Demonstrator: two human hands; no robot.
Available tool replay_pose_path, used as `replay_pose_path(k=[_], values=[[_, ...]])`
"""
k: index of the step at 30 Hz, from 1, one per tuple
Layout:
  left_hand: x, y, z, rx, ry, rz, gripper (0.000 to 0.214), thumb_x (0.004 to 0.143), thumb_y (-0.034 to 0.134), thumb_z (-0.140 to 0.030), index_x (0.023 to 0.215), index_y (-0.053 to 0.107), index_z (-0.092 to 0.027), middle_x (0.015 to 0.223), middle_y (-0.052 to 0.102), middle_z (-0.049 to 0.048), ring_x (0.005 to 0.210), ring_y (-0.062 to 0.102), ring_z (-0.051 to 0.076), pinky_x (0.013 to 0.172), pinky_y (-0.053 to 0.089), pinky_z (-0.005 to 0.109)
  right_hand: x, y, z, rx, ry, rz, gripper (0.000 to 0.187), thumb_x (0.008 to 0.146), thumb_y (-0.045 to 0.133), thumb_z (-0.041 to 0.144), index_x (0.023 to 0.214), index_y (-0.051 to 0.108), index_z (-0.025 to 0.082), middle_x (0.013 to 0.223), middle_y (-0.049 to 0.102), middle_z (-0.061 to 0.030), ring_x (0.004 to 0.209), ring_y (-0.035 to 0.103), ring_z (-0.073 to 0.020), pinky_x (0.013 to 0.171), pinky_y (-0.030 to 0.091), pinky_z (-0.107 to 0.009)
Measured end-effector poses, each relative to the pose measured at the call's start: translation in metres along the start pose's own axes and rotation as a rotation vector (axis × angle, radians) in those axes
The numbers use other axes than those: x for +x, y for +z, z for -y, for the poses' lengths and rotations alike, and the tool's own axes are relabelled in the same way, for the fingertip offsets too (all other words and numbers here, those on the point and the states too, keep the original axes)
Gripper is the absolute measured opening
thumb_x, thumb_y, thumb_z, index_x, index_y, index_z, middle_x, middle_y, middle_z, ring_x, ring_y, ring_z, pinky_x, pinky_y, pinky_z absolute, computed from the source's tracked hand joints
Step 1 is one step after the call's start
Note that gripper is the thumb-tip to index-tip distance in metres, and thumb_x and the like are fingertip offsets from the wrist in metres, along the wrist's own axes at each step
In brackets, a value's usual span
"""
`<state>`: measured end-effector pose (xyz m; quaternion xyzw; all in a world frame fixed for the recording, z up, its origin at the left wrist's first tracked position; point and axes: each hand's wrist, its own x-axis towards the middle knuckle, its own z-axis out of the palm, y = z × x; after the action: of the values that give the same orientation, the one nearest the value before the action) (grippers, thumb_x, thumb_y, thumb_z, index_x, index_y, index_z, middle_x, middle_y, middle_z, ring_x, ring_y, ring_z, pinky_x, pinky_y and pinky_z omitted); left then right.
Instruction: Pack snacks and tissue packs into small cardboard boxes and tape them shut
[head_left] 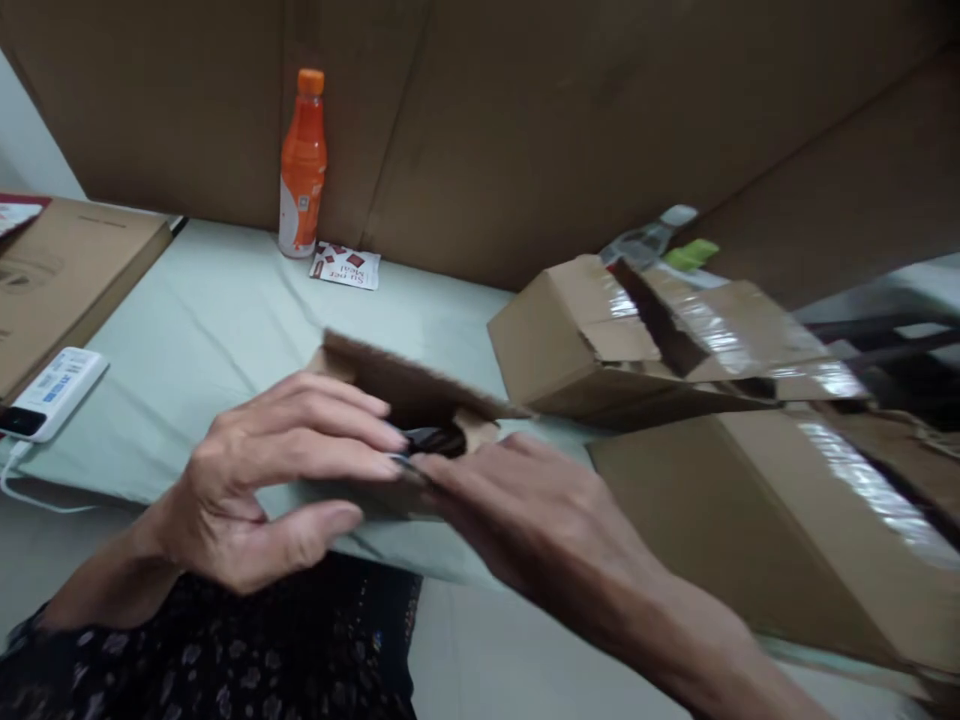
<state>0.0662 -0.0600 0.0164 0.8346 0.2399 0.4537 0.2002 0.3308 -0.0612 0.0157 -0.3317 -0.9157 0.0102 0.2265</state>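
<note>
A small open cardboard box [420,375] sits at the table's near edge, its far flap raised. My left hand [292,460] reaches over its left side, fingers stretched out and thumb held apart. Its fingertips are at the box opening. My right hand [517,490] is closed at the front right of the opening, fingers pressed together around something I cannot make out. Between the two hands a thin dark edge shows. Dark items [439,438] lie inside the box, mostly hidden by the hands.
An orange bottle [304,170] and a small packet [346,266] are at the back against a cardboard wall [562,130]. To the right lie opened cardboard boxes [675,510] with tape. A white power bank [56,393] with a cable lies left, beside a flat carton [82,270].
</note>
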Motion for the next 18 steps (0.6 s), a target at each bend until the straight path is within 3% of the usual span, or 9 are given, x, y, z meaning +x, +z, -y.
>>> replay_pose_path(k=[3,6,9,11,14,16,18], values=[[-0.013,-0.005,0.018,0.16,0.021,0.055,0.035,0.086,0.063,-0.013,0.12,0.066,-0.018,0.117,0.078,0.0098,0.123,0.067,0.027,0.106,0.054,0.05,0.004,-0.005,0.005,0.142,-0.037,0.076,0.03,0.11,0.044,0.033,0.105,0.074,0.028,0.078,0.076,-0.0024,0.065,0.068,-0.0188,0.064,0.051,-0.034],[-0.033,-0.007,0.03,0.327,0.013,0.075,0.03,0.08,0.058,-0.008,0.106,0.066,-0.02,0.1,0.079,0.0039,0.109,0.072,0.024,0.108,0.048,0.049,0.001,-0.011,-0.007,0.277,0.085,0.104,0.029,0.11,0.045,0.034,0.11,0.074,0.03,0.088,0.08,-0.001,0.072,0.073,-0.0181,0.064,0.056,-0.031],[-0.045,-0.007,0.037,0.319,-0.015,0.09,0.027,0.078,0.054,-0.005,0.096,0.065,-0.022,0.091,0.078,-0.0004,0.102,0.073,0.021,0.113,0.043,0.049,0.012,-0.008,-0.022,0.268,0.151,0.165,0.025,0.106,0.053,0.034,0.12,0.073,0.031,0.104,0.081,-0.0013,0.087,0.077,-0.0205,0.075,0.061,-0.034],[-0.047,-0.007,0.038,0.321,-0.015,0.095,0.028,0.077,0.054,-0.003,0.094,0.065,-0.022,0.091,0.077,-0.0003,0.106,0.072,0.022,0.113,0.043,0.049,0.029,0.002,-0.027,0.183,0.137,0.284,0.028,0.1,0.06,0.033,0.125,0.071,0.028,0.113,0.079,-0.0052,0.098,0.076,-0.0249,0.081,0.061,-0.038],[-0.047,-0.004,0.037,0.336,-0.004,0.055,0.027,0.078,0.055,-0.002,0.092,0.064,-0.023,0.091,0.077,0.0005,0.111,0.07,0.024,0.11,0.044,0.049,0.061,0.028,-0.022,0.003,0.094,0.573,0.042,0.087,0.072,0.03,0.126,0.069,0.015,0.109,0.079,-0.0148,0.092,0.075,-0.032,0.072,0.058,-0.04],[-0.048,-0.002,0.036,0.328,-0.005,0.03,0.025,0.08,0.056,-0.002,0.093,0.063,-0.023,0.09,0.077,0.0009,0.112,0.069,0.024,0.108,0.045,0.048,0.077,0.046,-0.015,-0.082,0.101,0.755,0.042,0.084,0.071,0.022,0.124,0.068,0.009,0.098,0.08,-0.0171,0.08,0.075,-0.032,0.064,0.054,-0.038],[-0.051,0.0,0.037,0.318,-0.012,0.015,0.025,0.081,0.056,-0.002,0.094,0.064,-0.022,0.09,0.077,0.0014,0.11,0.069,0.024,0.106,0.046,0.047,0.084,0.06,-0.01,-0.127,0.128,0.826,0.038,0.085,0.062,0.012,0.123,0.067,0.008,0.091,0.08,-0.0162,0.073,0.074,-0.0291,0.061,0.05,-0.035]])
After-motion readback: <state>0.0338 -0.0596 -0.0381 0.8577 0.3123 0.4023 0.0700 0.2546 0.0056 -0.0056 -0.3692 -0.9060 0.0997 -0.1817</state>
